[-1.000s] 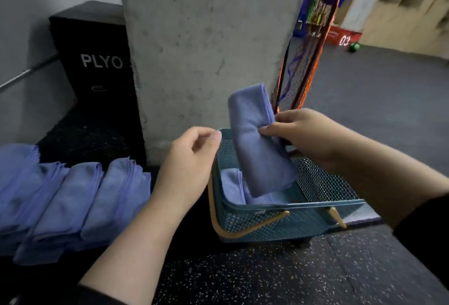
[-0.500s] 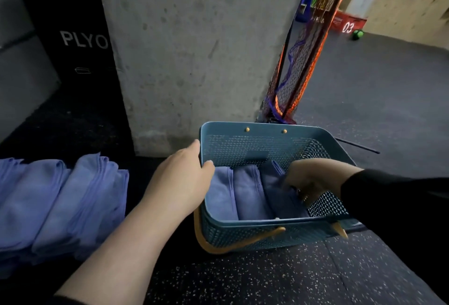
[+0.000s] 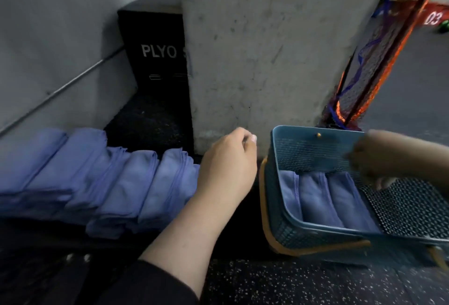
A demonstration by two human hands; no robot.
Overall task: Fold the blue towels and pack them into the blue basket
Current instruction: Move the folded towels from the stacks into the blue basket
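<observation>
The blue basket [image 3: 315, 229] sits on the dark speckled floor [image 3: 291, 285] against the foot of the concrete pillar [image 3: 267, 49], and 3 folded blue towels [image 3: 315, 200] lie side by side along its left end, the right part of its mesh bottom bare. The left hand [image 3: 228, 166] hovers between the basket's left wall and the row of folded towels [image 3: 102, 183] lying on the floor to the left, its fingers loosely curled and holding nothing. The right hand [image 3: 379, 158] is blurred above the basket's right half; I cannot tell how its fingers are set, nor whether it holds anything.
</observation>
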